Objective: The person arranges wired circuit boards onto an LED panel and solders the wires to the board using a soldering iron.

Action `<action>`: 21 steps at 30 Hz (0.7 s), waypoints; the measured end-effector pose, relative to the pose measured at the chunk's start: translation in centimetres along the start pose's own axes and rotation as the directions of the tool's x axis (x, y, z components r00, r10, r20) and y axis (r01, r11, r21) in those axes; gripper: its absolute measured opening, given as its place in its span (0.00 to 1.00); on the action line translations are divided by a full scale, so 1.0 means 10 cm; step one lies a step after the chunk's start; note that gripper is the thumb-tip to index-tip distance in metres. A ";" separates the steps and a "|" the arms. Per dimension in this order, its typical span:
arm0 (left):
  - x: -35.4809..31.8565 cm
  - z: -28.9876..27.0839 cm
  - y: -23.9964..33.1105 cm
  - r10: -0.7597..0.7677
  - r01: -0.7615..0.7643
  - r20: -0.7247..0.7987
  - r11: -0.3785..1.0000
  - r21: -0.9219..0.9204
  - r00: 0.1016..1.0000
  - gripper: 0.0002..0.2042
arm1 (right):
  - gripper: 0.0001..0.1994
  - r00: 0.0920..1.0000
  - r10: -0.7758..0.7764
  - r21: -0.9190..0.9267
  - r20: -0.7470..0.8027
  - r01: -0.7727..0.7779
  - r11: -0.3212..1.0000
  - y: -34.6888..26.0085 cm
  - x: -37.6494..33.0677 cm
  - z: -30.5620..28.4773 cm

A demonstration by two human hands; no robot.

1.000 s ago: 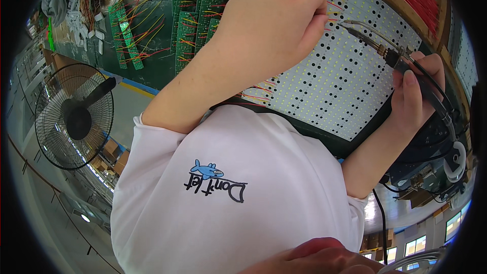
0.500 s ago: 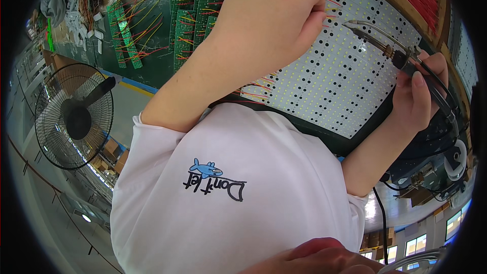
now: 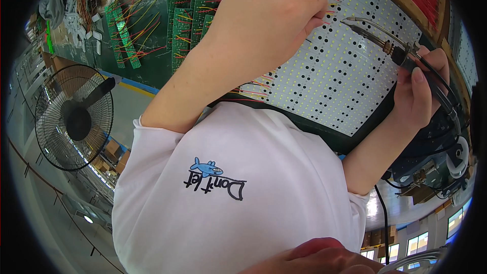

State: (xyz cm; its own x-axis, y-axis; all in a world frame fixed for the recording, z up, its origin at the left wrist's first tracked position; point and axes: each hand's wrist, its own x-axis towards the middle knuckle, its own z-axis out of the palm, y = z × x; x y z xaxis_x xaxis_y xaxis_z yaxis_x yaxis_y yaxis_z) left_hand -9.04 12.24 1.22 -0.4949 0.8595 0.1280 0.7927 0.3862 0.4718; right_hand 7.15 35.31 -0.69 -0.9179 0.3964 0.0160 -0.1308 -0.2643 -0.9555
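Over my remote feed I'm counting two bare hands — one left hand (image 3: 274, 20), one right hand (image 3: 420, 83) — plus one black-handled, metal-tipped soldering iron (image 3: 401, 57), one large white dotted panel (image 3: 324, 89), one round black wire-caged fan (image 3: 77, 122) and two narrow green circuit boards (image 3: 126, 39) lying apart; stacked green boards (image 3: 180, 39) are overlapping uncountably.

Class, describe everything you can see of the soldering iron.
The soldering iron has a dark, tapering tip, a brass-coloured collar and a black grip, with a thin metal-looking tube running alongside. The right hand holds its grip. It slants up-left over the white panel; whether the tip touches it is unclear. Black cabling runs behind the hand.
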 end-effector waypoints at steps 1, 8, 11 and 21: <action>0.00 -0.03 0.03 -0.024 0.023 0.010 0.999 0.039 1.000 0.06 | 0.07 1.000 -0.012 -0.012 0.000 0.012 1.000 0.00 0.00 0.01; 0.02 -0.01 0.01 -0.028 0.028 -0.043 1.000 -0.004 0.999 0.05 | 0.11 0.995 -0.102 -0.088 -0.021 0.100 0.991 0.06 0.02 -0.02; 0.03 -0.02 0.02 -0.046 0.046 0.005 0.999 0.001 0.999 0.05 | 0.11 0.994 -0.102 -0.126 -0.040 0.096 0.987 0.06 0.01 0.00; 0.11 -0.13 0.11 -0.077 0.080 0.083 0.996 -0.031 0.994 0.05 | 0.14 0.996 -0.095 -0.262 0.002 0.092 0.961 0.04 0.02 0.06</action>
State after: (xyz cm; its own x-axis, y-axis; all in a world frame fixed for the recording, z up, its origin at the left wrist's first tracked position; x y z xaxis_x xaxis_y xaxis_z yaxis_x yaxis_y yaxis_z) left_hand -9.16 13.22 3.02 -0.5231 0.8521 0.0182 0.7392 0.4430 0.5072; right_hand 6.64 34.76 -0.84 -0.9023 0.4176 0.1070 -0.1118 0.0130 -0.9936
